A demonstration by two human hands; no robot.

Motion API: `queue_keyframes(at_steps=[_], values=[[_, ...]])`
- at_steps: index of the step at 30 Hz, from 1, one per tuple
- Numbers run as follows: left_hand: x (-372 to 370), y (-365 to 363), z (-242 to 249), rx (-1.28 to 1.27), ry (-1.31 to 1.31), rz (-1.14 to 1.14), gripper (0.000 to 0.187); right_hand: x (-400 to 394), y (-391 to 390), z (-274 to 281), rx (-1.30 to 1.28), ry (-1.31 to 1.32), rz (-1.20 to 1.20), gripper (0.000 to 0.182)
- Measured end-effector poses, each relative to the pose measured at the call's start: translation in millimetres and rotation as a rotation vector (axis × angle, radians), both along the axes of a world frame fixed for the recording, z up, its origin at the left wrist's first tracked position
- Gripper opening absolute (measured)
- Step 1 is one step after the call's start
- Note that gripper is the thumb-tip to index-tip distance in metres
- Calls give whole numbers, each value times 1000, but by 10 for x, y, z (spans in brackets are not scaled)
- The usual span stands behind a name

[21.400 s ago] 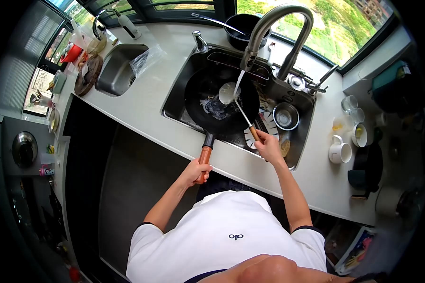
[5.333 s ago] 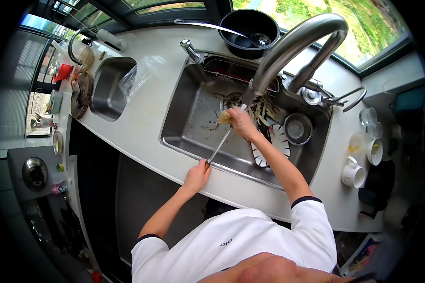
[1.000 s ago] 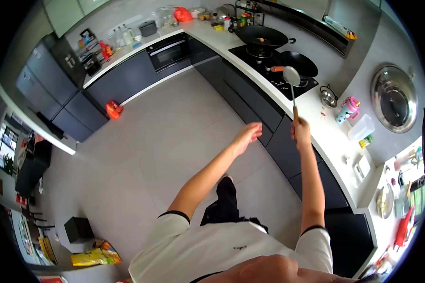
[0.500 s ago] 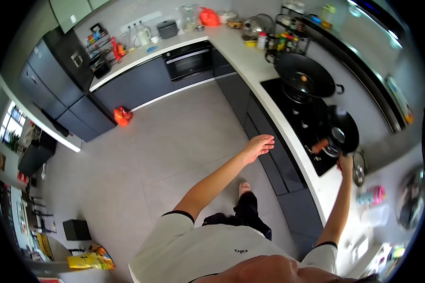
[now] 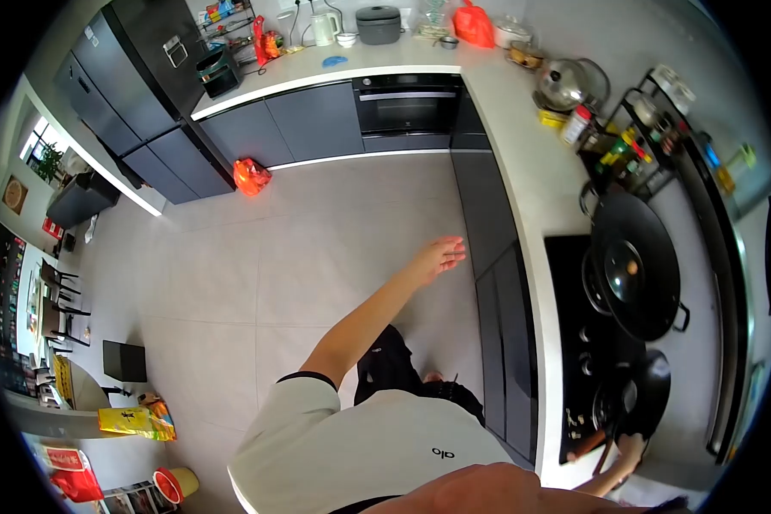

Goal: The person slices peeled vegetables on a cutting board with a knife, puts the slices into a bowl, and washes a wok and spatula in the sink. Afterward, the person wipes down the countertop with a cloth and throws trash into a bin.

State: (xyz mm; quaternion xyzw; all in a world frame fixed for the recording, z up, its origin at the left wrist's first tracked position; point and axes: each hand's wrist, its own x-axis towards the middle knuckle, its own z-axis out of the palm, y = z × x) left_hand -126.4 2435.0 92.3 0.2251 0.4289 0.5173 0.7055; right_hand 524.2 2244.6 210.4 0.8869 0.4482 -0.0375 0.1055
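My left hand (image 5: 441,259) is held out over the floor in front of the drawers, fingers spread and holding nothing. At the lower right, my right hand (image 5: 630,451) is closed at the near edge of a small black frying pan (image 5: 648,396), where its handle would be; the fingers hide the grip. The pan sits on the near part of the black hob (image 5: 574,377). A utensil with a metal head (image 5: 630,397) lies in it, and a brown wooden handle (image 5: 586,445) sticks out beside my hand. Behind the pan stands a large black wok (image 5: 636,270).
Bottles and jars fill a black rack (image 5: 634,137) beyond the wok. A lidded metal pot (image 5: 564,84) stands on the white counter (image 5: 522,163). An oven (image 5: 407,107) is built in at the back. A red plastic bag (image 5: 251,176) lies on the floor.
My view has turned right, so the hob and pans now sit lower and farther right. My right hand remains at the frying pan's near edge. My left hand stays open in the air.
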Motion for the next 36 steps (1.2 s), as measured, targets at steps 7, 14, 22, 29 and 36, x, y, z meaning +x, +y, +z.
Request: queue_keyframes(at_steps=[7, 14, 22, 29, 36], values=[[-2016, 1386, -294, 50, -32, 153, 38, -2607, 2619, 559, 614, 244, 657, 39], [-4189, 2375, -49, 12, 30, 368, 29, -6385, 5323, 273, 414, 733, 1151, 38], [-6012, 3514, -174, -7, 45, 552, 32, -9973, 7691, -713, 233, 1110, 1428, 38], [-7384, 4488, -807, -118, -19, 761, 36, -12792, 9841, -2037, 201, 971, 1562, 48], [-8153, 5144, -949, -261, -92, 818, 32, -14623, 10533, -2272, 202, 543, 1590, 63]])
